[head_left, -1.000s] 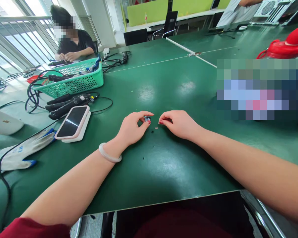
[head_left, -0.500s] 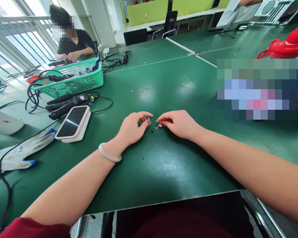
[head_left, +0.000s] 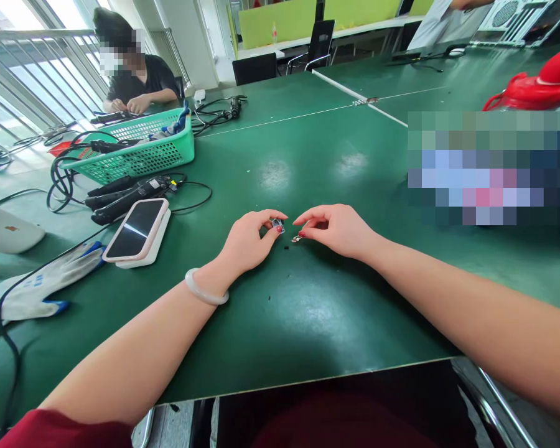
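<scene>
Between the thumb and index finger of my left hand [head_left: 246, 241] is a small silvery-blue part [head_left: 277, 224]; its exact kind is too small to make out. My right hand [head_left: 343, 231] hovers just to the right of it, thumb and index finger apart, with nothing visible between them. Right by my right thumb tip lie tiny pale metal pieces [head_left: 296, 239] on the green table [head_left: 317, 311]. A tiny black piece [head_left: 286, 247] rests just below them, and a black speck [head_left: 269, 298] sits closer to the table's front edge.
On the left are a phone [head_left: 137, 229] on a white box, black handheld devices [head_left: 126, 200] with cables, a white-and-blue glove [head_left: 42, 292] and a green basket [head_left: 144, 155]. A red-lidded container [head_left: 522, 90] stands at right. Another person [head_left: 142, 81] sits across.
My right hand has lifted slightly, and its thumb and index finger have spread apart a little. My left hand keeps its pinch and has barely moved.
</scene>
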Tool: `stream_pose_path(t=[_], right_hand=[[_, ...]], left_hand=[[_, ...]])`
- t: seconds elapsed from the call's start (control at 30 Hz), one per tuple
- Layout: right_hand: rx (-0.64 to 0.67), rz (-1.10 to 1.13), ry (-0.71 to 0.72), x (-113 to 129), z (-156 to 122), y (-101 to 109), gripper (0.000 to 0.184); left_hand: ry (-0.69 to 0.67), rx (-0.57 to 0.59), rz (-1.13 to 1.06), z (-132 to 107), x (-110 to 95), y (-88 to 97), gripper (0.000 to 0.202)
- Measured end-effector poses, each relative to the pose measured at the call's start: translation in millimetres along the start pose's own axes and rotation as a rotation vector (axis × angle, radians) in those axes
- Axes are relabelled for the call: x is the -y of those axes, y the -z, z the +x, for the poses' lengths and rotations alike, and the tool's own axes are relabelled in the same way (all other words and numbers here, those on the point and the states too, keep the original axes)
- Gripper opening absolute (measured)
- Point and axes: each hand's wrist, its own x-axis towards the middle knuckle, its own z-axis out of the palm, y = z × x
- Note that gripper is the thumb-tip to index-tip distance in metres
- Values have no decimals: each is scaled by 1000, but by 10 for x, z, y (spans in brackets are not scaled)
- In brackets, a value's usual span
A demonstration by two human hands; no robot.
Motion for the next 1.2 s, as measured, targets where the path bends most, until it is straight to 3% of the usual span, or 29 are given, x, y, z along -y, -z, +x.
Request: stream_pose_path(t=[0.13,0.33,0.47,1.2], right_hand=[[41,119,8,-11,7,11,21],[19,57,1,-9,5,35,19],[4,-132,35,6,-4,44,14],[73,-47,30,-68,18,34,16]], left_hand=[[-8,-1,4,2,4,-4,24],[1,10,7,4,0,-1,24],[-5,9,2,4,0,-3,24],[-17,20,5,3,4,-4,24]])
